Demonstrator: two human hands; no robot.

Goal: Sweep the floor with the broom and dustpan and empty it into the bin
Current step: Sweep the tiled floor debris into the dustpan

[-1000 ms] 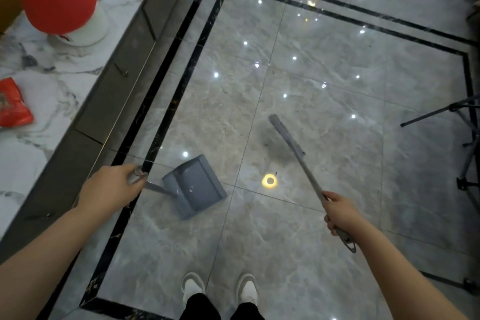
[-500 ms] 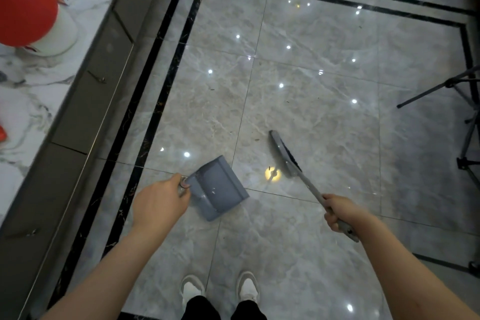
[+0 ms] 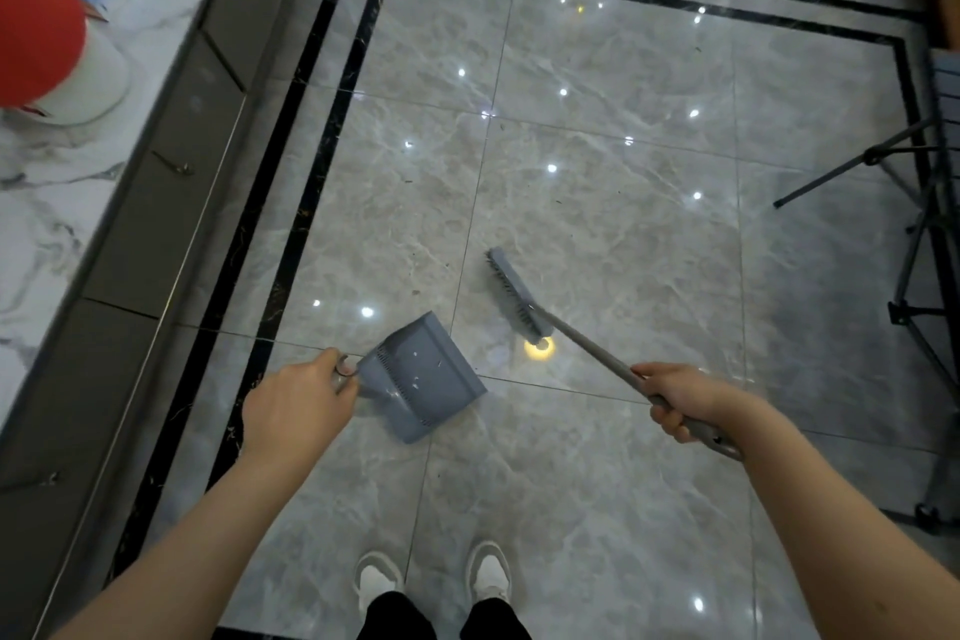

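Observation:
A grey dustpan [image 3: 423,377] rests on the glossy grey tiled floor [image 3: 597,83], its mouth facing right with a few pale scraps inside. My left hand [image 3: 296,408] grips the top of its handle. A grey broom [image 3: 514,294] stands just right of the pan, its bristles on the floor by a yellow light reflection. My right hand [image 3: 675,398] grips the broom's metal shaft. Small dark specks lie scattered on the tiles beyond the pan. No bin is in view.
A dark cabinet front [image 3: 156,203] with a white marble top [image 3: 47,182] runs along the left; a red and white object [image 3: 41,42] stands on it. Black tripod legs [image 3: 893,161] stand at the right edge. My white shoes [image 3: 431,579] are at the bottom.
The dustpan and my left hand have shifted right, toward the broom. The broom head has been drawn back closer to the pan's mouth.

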